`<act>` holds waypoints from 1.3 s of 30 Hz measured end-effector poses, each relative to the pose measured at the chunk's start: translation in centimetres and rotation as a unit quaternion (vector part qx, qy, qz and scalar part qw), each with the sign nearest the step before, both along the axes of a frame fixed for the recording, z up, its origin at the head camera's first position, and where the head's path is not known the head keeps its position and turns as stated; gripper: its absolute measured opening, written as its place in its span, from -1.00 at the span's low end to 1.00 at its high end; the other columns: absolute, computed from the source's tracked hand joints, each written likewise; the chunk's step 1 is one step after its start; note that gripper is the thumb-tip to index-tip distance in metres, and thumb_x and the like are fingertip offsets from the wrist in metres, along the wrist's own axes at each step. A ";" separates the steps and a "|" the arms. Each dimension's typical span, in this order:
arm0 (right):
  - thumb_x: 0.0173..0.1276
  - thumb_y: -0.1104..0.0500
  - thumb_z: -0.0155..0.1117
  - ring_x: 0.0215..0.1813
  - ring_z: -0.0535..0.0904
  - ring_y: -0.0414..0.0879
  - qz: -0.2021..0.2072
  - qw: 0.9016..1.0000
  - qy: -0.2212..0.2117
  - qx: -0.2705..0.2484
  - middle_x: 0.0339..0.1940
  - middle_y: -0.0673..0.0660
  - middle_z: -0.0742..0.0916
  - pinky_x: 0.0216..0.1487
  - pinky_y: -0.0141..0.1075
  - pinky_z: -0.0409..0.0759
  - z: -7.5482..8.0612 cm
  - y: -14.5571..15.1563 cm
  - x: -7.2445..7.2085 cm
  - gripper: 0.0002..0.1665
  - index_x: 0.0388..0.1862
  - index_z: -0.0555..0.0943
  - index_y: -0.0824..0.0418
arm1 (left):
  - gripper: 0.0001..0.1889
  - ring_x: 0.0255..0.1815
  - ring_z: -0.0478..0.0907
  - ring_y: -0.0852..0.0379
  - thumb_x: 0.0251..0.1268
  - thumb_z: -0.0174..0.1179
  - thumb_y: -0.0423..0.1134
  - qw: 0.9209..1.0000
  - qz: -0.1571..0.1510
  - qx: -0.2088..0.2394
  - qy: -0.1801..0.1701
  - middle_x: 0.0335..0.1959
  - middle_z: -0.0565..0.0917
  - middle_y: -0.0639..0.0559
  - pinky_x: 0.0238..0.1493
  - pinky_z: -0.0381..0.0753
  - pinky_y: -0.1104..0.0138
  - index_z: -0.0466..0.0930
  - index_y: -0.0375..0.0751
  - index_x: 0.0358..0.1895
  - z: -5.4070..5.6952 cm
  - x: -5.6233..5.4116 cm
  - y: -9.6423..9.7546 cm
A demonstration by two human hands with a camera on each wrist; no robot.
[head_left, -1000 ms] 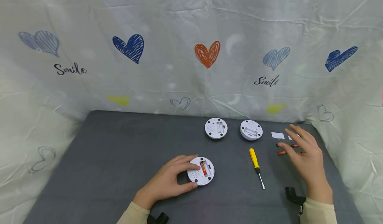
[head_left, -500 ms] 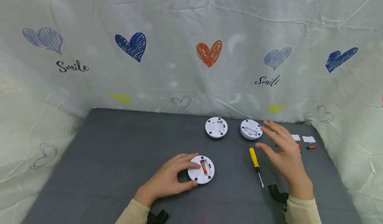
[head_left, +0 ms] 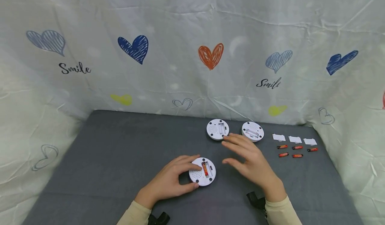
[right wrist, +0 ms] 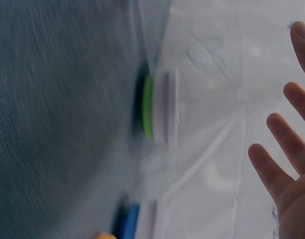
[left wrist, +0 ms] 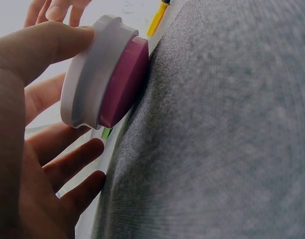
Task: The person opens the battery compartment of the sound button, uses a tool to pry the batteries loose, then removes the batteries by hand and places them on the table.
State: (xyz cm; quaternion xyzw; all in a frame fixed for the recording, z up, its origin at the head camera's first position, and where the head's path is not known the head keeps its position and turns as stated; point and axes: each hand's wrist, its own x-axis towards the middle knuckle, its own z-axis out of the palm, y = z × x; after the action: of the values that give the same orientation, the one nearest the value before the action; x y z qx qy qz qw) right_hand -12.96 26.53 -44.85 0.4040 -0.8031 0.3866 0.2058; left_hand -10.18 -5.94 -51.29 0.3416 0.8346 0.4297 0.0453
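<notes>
A round white sound button [head_left: 202,181] lies upside down, speaker holes and battery bay upward. Its underside is purple in the left wrist view. One red-and-black battery [head_left: 205,169] sits in one slot of the bay; the other slot is bare. My left hand [head_left: 172,178] holds the button by its rim between thumb and fingers. Right of it, my right hand [head_left: 252,161] hovers with fingers spread and nothing visible between them. The yellow-handled screwdriver is hidden behind this hand in the head view, but its handle [left wrist: 156,21] shows in the left wrist view.
Two more upturned white buttons stand at the back, one green-based [right wrist: 159,107] and one blue-based [right wrist: 130,221]. Three white battery covers [head_left: 295,139] lie in a row at the right. Several loose batteries [head_left: 297,147] lie in front of them on the grey cloth [head_left: 120,144].
My right hand has moved left from above the batteries, past the screwdriver, toward the held button. The covers and batteries are uncovered now. The left hand and its button stay put.
</notes>
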 end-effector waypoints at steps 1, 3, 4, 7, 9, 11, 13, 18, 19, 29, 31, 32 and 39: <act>0.35 0.03 0.67 0.45 0.60 0.20 0.008 1.000 -0.010 0.006 0.30 0.24 0.77 0.59 -0.12 0.42 -0.3 -0.4 0.1 -0.36 0.34 0.74 0.25 | -0.54 0.55 0.44 0.13 0.38 0.54 0.09 1.000 0.000 0.000 -0.003 0.61 0.49 0.10 0.47 0.52 -0.09 0.74 0.29 0.30 0.0 0.0 0.0; 0.26 0.13 0.73 0.44 0.61 0.19 0.022 0.999 -0.032 0.020 0.32 0.20 0.76 0.57 -0.15 0.45 -0.8 -1.1 0.2 -0.32 0.34 0.75 0.23 | -0.54 0.56 0.44 0.12 0.39 0.53 0.10 1.000 0.001 -0.002 -0.008 0.60 0.50 0.10 0.47 0.51 -0.12 0.73 0.31 0.31 0.0 0.0 0.0; 0.22 0.17 0.75 0.44 0.61 0.18 0.027 0.998 -0.045 0.029 0.33 0.18 0.76 0.56 -0.15 0.46 -1.1 -1.5 0.4 -0.30 0.34 0.75 0.23 | -0.54 0.56 0.43 0.12 0.39 0.52 0.11 1.000 0.001 -0.002 -0.010 0.60 0.50 0.11 0.47 0.51 -0.13 0.72 0.32 0.32 0.0 0.0 0.0; 0.21 0.21 0.75 0.44 0.62 0.12 0.039 0.995 -0.072 0.055 0.36 0.14 0.75 0.53 -0.14 0.51 -2.0 -2.4 0.6 -0.30 0.35 0.75 0.21 | -0.54 0.57 0.43 0.12 0.41 0.51 0.14 1.000 0.001 -0.003 -0.014 0.59 0.50 0.15 0.47 0.51 -0.15 0.71 0.36 0.33 0.0 0.0 0.0; 0.25 0.20 0.73 0.44 0.62 0.08 0.047 0.993 -0.082 0.069 0.37 0.12 0.74 0.49 -0.10 0.55 -2.4 -2.9 0.8 -0.32 0.36 0.74 0.20 | -0.54 0.56 0.42 0.12 0.42 0.50 0.16 1.000 0.001 -0.004 -0.015 0.58 0.50 0.20 0.46 0.52 -0.14 0.70 0.37 0.33 -0.1 0.0 0.0; 0.28 0.19 0.72 0.44 0.63 0.06 0.055 0.992 -0.088 0.078 0.37 0.11 0.74 0.45 -0.07 0.58 -2.9 -3.3 0.9 -0.34 0.36 0.74 0.20 | -0.54 0.56 0.42 0.13 0.42 0.49 0.16 1.000 0.001 -0.003 -0.017 0.57 0.49 0.24 0.46 0.53 -0.13 0.70 0.39 0.34 -0.1 0.1 0.0; 0.30 0.19 0.70 0.43 0.63 0.05 0.061 0.990 -0.090 0.084 0.37 0.10 0.74 0.43 -0.05 0.61 -3.3 -3.6 1.0 -0.35 0.37 0.74 0.20 | -0.54 0.56 0.42 0.13 0.43 0.49 0.17 1.000 0.002 -0.004 -0.019 0.57 0.48 0.27 0.46 0.54 -0.13 0.70 0.39 0.34 -0.2 0.1 0.0; 0.32 0.17 0.68 0.41 0.64 0.01 0.068 0.989 -0.090 0.098 0.35 0.10 0.75 0.39 -0.04 0.64 -3.7 -3.9 1.0 -0.35 0.39 0.73 0.16 | -0.55 0.56 0.43 0.13 0.43 0.48 0.17 1.000 0.002 -0.005 -0.021 0.56 0.47 0.29 0.45 0.54 -0.13 0.70 0.39 0.33 -0.1 0.3 0.0; 0.32 0.17 0.68 0.40 0.65 0.00 0.069 0.989 -0.090 0.099 0.34 0.09 0.76 0.38 -0.04 0.64 -3.8 -3.9 1.0 -0.36 0.38 0.73 0.16 | -0.56 0.56 0.43 0.13 0.44 0.48 0.17 1.000 0.002 -0.005 -0.021 0.56 0.47 0.29 0.45 0.54 -0.12 0.70 0.40 0.33 -0.1 0.3 0.1; 0.38 0.17 0.64 0.32 0.69 -0.06 0.086 0.987 -0.081 0.114 0.27 0.02 0.79 0.34 -0.07 0.66 -3.7 -4.1 1.0 -0.47 0.31 0.77 0.09 | -0.55 0.57 0.42 0.12 0.43 0.49 0.13 1.000 -0.002 -0.003 -0.010 0.57 0.48 0.27 0.46 0.52 -0.15 0.71 0.35 0.34 0.1 0.2 0.0; 0.38 0.17 0.63 0.32 0.69 -0.06 0.086 0.986 -0.080 0.116 0.27 0.02 0.79 0.34 -0.08 0.66 -3.7 -4.1 1.0 -0.50 0.29 0.79 0.07 | -0.55 0.57 0.42 0.12 0.43 0.49 0.13 1.000 -0.003 -0.005 -0.006 0.57 0.49 0.25 0.46 0.52 -0.14 0.71 0.35 0.34 0.0 0.2 0.0; 0.39 0.17 0.63 0.32 0.69 -0.06 0.085 0.986 -0.079 0.117 0.26 0.02 0.79 0.34 -0.09 0.66 -3.6 -4.1 1.0 -0.52 0.28 0.79 0.07 | -0.55 0.56 0.43 0.11 0.43 0.49 0.13 1.000 -0.003 -0.005 -0.004 0.57 0.49 0.24 0.46 0.52 -0.14 0.71 0.34 0.34 -0.1 0.1 0.0; 0.39 0.18 0.62 0.31 0.70 -0.06 0.081 0.986 -0.062 0.129 0.25 0.04 0.79 0.32 -0.13 0.67 -3.8 -4.1 1.2 -0.56 0.23 0.81 0.10 | -0.53 0.55 0.44 0.12 0.43 0.50 0.10 1.000 -0.004 -0.001 -0.003 0.58 0.49 0.22 0.46 0.52 -0.14 0.71 0.34 0.36 -0.2 0.1 0.1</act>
State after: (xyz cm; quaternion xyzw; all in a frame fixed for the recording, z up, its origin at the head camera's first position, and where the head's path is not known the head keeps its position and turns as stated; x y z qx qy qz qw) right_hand -11.79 22.42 -48.62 0.4665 -0.8219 0.3193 0.0699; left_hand -10.07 -5.88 -51.50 0.3442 0.8336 0.4293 0.0498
